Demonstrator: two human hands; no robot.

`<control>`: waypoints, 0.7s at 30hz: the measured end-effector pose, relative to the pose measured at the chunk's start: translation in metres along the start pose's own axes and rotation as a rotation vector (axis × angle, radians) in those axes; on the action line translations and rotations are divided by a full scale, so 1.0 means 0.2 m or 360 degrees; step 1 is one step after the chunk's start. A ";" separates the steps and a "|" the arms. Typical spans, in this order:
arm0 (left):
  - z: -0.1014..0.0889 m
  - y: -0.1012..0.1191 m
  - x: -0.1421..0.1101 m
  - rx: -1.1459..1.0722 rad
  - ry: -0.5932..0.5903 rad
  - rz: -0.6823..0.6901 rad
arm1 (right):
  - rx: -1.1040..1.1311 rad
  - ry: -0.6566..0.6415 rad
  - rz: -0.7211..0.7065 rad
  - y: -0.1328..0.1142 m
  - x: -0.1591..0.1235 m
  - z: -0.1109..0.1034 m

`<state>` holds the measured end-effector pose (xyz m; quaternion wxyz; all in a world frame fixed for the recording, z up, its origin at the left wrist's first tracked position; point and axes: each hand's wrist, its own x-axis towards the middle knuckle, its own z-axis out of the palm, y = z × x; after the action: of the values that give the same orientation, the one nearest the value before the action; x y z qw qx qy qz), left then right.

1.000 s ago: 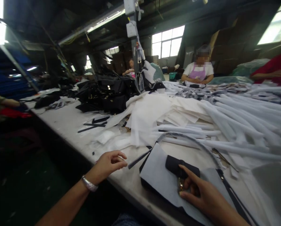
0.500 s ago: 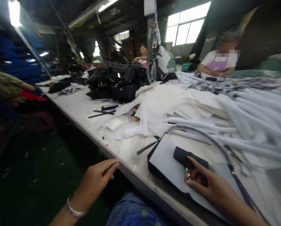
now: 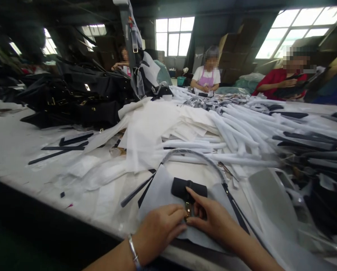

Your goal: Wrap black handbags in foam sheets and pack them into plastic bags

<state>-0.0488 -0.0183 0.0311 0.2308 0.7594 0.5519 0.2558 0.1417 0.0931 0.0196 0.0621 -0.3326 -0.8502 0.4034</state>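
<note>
Bag (image 3: pixel 179 187) lying flat, arched handle (image 3: pixel 182 151), gold clasp (image 3: pixel 188 210)

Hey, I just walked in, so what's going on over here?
Someone has both hands at a gold clasp on a pale-covered bag lying on the table. The right hand rests its index finger on the black flap, thumb beside the clasp; the left hand's fingertips are right at the clasp, though their exact grip is unclear. Beyond lie white sheets and a heap of black bags. Farther back, other people are visible, one in a purple apron.
</note>
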 end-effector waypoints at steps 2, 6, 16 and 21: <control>0.03 -0.03 -0.03 -0.0029 0.0095 0.0027 | -0.0230 -0.0027 0.0053 -0.02 0.00 0.00; 0.07 -0.05 -0.03 0.0020 0.0252 0.0235 | -0.0692 -0.0036 0.0049 -0.05 -0.02 0.00; 0.09 -0.14 -0.01 0.0323 0.0460 0.0568 | -0.0733 0.0143 -0.0473 0.01 -0.04 -0.01; 0.07 -0.15 -0.01 0.0343 0.0485 0.0597 | -0.0745 0.0055 -0.0334 0.03 -0.03 0.01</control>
<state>-0.0608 -0.0122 0.0011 0.0114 0.8214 0.4539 0.3452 0.1485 0.0915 0.0150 0.0395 -0.2548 -0.9490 0.1813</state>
